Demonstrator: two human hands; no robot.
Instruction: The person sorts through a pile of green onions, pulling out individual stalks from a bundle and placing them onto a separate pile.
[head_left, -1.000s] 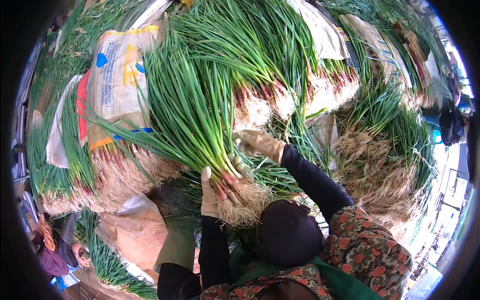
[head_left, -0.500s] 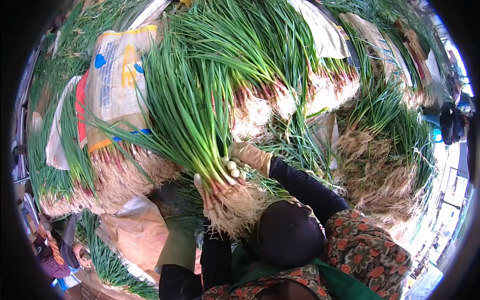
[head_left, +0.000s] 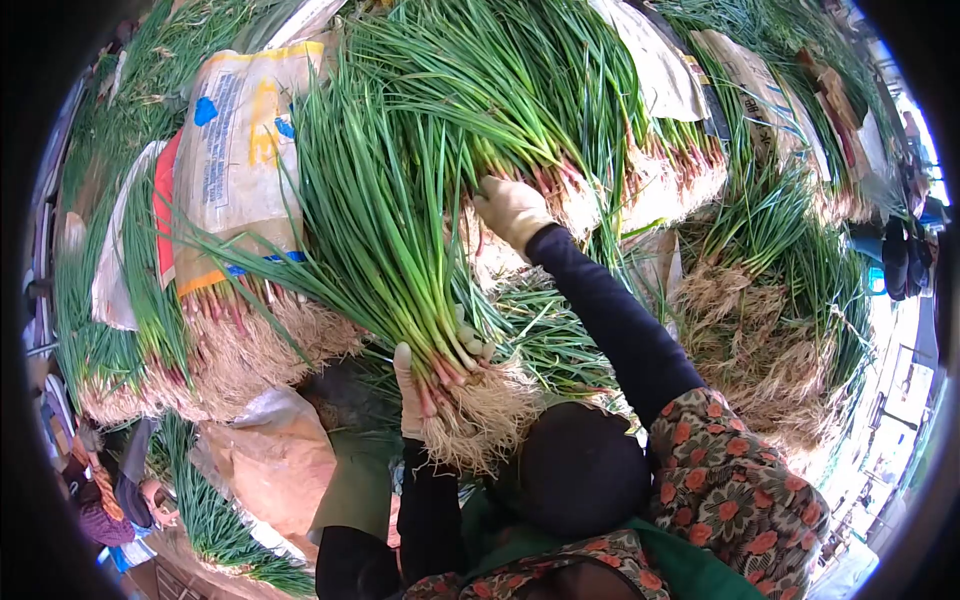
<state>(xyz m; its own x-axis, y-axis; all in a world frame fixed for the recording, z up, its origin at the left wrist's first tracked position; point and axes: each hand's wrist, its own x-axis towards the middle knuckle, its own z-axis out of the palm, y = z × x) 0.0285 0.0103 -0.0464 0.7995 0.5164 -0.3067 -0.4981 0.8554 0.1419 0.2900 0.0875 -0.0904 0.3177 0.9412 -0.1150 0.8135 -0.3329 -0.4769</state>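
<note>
My left hand (head_left: 408,390), in a pale glove, is closed round the base of a thick bunch of green onions (head_left: 425,330). Their long leaves lean up and to the left, while the pale, stringy roots hang toward me. Gloved too, my right hand (head_left: 512,212) is stretched forward to a large pile of green onions (head_left: 540,120). Its fingers are curled at the reddish stem bases on the pile's near edge, and the fingertips are partly hidden among the stalks.
Left of the bunch, a printed sack (head_left: 235,170) covers more onions with roots facing me. White sacking (head_left: 650,60) lies over others at the upper right. A rooty heap (head_left: 760,320) stands at the right. An orange-tinted plastic sheet (head_left: 270,460) is at the lower left.
My right hand has left the held bunch and moved forward to the stems of the pile. My left hand still holds the bunch in about the same place.
</note>
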